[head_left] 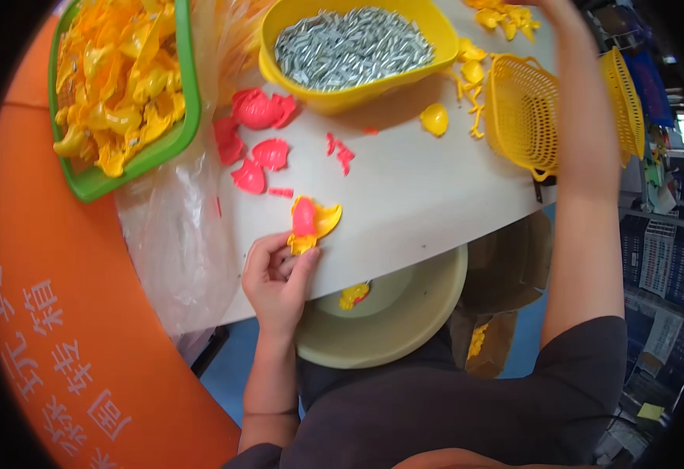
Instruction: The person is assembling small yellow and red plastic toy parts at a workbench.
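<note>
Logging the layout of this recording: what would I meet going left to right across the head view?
Green-rimmed container of yellow pieces, left hand holding a yellow-and-pink piece, lone yellow shell, yellow perforated basket, right arm.

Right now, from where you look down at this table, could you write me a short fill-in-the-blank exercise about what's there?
1. The left hand holds a pink part together with a ____ one.
2. The small, shiny pieces heaped in the wide yellow tub are ____ in colour.
3. The tray at upper left, heaped with yellow parts, has a ____ rim.
4. The walls of the yellow baskets are pierced with many small ____.

Missing words: yellow; silver; green; holes.
</note>
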{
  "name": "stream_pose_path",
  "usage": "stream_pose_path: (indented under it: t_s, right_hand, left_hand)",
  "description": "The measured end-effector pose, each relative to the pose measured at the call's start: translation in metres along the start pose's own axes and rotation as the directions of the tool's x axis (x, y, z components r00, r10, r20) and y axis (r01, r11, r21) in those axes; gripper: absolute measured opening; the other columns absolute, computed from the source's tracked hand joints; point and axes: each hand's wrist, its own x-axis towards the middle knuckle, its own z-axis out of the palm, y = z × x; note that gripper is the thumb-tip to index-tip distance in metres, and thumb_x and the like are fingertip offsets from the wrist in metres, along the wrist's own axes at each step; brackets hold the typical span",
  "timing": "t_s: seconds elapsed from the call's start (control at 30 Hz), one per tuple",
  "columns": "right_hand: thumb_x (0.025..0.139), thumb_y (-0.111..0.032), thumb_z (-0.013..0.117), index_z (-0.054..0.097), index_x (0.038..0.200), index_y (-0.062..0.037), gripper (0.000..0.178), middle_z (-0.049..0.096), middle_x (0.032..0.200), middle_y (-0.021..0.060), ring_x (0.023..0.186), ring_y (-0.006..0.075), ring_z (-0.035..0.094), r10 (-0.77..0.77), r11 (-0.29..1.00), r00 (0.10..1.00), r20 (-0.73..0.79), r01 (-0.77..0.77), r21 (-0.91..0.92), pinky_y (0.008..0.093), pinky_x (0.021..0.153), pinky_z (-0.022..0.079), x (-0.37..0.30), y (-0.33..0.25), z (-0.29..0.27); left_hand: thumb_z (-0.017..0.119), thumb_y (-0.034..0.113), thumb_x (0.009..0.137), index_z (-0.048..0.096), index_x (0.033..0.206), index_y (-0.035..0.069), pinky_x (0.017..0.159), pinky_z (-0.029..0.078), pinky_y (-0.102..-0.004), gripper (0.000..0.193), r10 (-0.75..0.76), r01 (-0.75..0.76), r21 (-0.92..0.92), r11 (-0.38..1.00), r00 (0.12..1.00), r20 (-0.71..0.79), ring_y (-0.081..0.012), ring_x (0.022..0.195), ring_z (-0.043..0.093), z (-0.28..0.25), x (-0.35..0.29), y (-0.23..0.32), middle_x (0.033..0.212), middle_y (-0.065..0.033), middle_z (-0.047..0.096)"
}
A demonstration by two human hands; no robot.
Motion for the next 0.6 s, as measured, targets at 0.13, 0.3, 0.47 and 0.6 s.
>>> stream_pose_path:
  t_s: [0.13,0.3,0.47,0.6]
  right_hand:
    - [0.091,-0.012,0.061,0.065,0.117,-0.0016,0.028,0.065,0.076,0.0035,0.061,0.0105,0.064,-0.203,0.968,0.791,0.577,0.073,0.241,0.0232,0.058,0.052,-0.101,0.034,-0.067]
    - [0.087,-0.012,0.055,0.061,0.097,-0.0002,0.017,0.062,0.072,0.0052,0.056,0.0089,0.058,-0.018,0.99,0.184,0.983,0.143,-0.008,0.0236,0.051,0.045,-0.182,0.003,0.095]
    - [0.091,-0.023,0.063,0.062,0.11,0.0016,0.031,0.066,0.075,0.0077,0.068,0.0136,0.064,-0.18,0.973,0.747,0.64,0.23,0.005,0.0289,0.063,0.052,-0.217,0.001,0.114]
    - [0.088,-0.028,0.073,0.063,0.116,0.0043,0.044,0.068,0.094,0.0159,0.074,0.0221,0.067,-0.196,0.942,0.94,0.279,0.259,-0.214,0.0317,0.07,0.053,-0.249,-0.015,0.127]
  left_hand:
    - [0.072,-0.01,0.083,0.057,0.11,-0.008,0.082,0.058,-0.0245,0.031,0.016,-0.013,-0.061,0.998,0.999,0.044,-0.0163,0.096,0.067,0.017,0.009,0.008,0.105,-0.0113,0.061]
    - [0.073,-0.008,0.083,0.057,0.105,-0.007,0.081,0.058,-0.0232,0.027,0.015,-0.014,-0.072,0.997,1.0,0.013,-0.0149,0.095,0.067,0.015,0.01,0.0,0.106,-0.0099,0.059]
    - [0.076,-0.006,0.082,0.057,0.102,-0.005,0.081,0.059,-0.0223,0.028,0.121,-0.119,0.038,0.992,0.991,-0.049,-0.0132,0.093,0.065,0.015,0.008,-0.001,0.109,-0.007,0.052]
    - [0.076,-0.005,0.082,0.057,0.102,-0.006,0.083,0.059,-0.0233,0.027,0.062,-0.06,0.021,0.998,0.995,-0.074,-0.0145,0.094,0.066,0.018,0.006,-0.001,0.109,-0.0081,0.053]
